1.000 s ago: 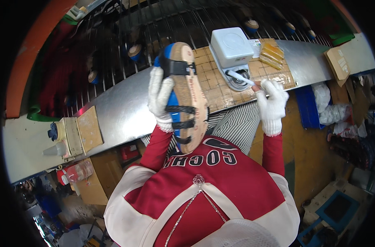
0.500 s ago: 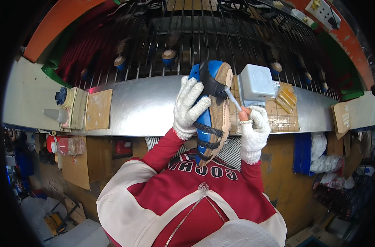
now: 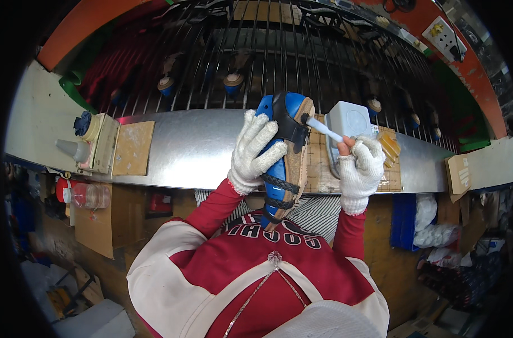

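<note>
My gloved left hand is closed around a sandal on a blue shoe last, its fingers lying across the side of the last. The sandal has black straps, some braided, and a tan, cork-like sole edge facing right; it is held upright above the bench edge. Between the bare thumb and fingertip of my gloved right hand is a small brush with a pale handle. Its dark tip meets the sandal where the wide black strap joins the sole edge. The palm side of the left grip is hidden.
A grey-white plastic container and an amber block stand on a taped board at right. Behind the metal bench, shod lasts sit on a rack of metal bars. A glue-stained box stands at left.
My right hand has shifted right, and the brush lies flatter, its tip still at the strap's lower end by the sole. The view has shifted slightly; my left hand keeps its grip.
</note>
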### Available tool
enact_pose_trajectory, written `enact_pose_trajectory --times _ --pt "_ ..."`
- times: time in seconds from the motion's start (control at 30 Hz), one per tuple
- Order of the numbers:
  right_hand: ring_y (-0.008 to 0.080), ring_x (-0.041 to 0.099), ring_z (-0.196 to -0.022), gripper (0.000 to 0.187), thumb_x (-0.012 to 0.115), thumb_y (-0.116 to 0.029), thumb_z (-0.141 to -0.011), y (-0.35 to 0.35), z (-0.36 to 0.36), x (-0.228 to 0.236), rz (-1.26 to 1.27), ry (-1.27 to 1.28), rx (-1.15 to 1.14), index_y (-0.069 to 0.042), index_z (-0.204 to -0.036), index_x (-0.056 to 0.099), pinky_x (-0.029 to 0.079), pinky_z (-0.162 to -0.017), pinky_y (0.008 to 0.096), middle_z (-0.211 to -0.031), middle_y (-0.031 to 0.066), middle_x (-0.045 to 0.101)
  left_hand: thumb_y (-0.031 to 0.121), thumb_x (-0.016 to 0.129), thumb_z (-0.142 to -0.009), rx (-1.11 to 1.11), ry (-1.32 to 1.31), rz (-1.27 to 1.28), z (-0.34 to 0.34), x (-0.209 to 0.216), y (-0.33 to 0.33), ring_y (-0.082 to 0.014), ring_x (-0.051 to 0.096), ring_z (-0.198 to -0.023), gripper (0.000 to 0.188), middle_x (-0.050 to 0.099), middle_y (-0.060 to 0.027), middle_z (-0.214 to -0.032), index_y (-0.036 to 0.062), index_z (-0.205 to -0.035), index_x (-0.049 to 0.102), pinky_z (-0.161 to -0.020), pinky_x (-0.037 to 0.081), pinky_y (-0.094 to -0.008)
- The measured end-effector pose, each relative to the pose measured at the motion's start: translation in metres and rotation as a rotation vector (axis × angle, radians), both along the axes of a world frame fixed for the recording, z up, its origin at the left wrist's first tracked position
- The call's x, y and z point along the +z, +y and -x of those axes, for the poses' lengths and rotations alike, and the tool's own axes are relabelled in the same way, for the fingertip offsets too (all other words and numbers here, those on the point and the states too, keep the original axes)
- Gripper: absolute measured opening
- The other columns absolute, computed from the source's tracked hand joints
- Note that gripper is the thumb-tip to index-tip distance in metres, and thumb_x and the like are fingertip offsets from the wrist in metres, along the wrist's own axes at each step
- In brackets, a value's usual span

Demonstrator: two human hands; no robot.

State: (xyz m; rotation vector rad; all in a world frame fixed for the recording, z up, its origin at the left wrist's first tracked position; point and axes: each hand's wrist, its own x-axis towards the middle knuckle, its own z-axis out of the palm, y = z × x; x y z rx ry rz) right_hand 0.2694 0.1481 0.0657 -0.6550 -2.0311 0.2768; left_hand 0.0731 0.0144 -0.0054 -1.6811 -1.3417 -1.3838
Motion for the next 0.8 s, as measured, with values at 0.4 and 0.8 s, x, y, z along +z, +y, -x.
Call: enact_pose_trajectory --times 0.4,0.8 --pt "0.0195 0.056 -0.077 0.018 0.085 -0.016 -0.075 0.012 0.001 0.011 -0.010 0.017 0.067 -0.009 -0.089 0.076 0.041 -0.073 0.0338 -0.089 0.0032 0.066 0.018 0.083 -0.066 0.011 0.057 0.018 0.005 0.009 0.000 -0.0421 0.050 -0.132 0.060 0.055 -0.0173 -0.136 0.0170 -0.122 0.060 -0.109 0.036 -0.0694" --pt "0.0208 0.058 -0.077 0.017 0.085 -0.015 -0.074 0.016 -0.004 0.015 -0.083 -0.051 0.132 -0.009 -0.088 0.077 0.041 -0.073 0.0350 -0.088 0.0036 0.066 0.015 0.079 -0.072 0.020 0.033 -0.018 0.005 0.020 0.007 -0.0423 0.055 -0.129 0.049 0.058 -0.0199 -0.134 0.0136 -0.118 0.063 -0.111 0.038 -0.0629"
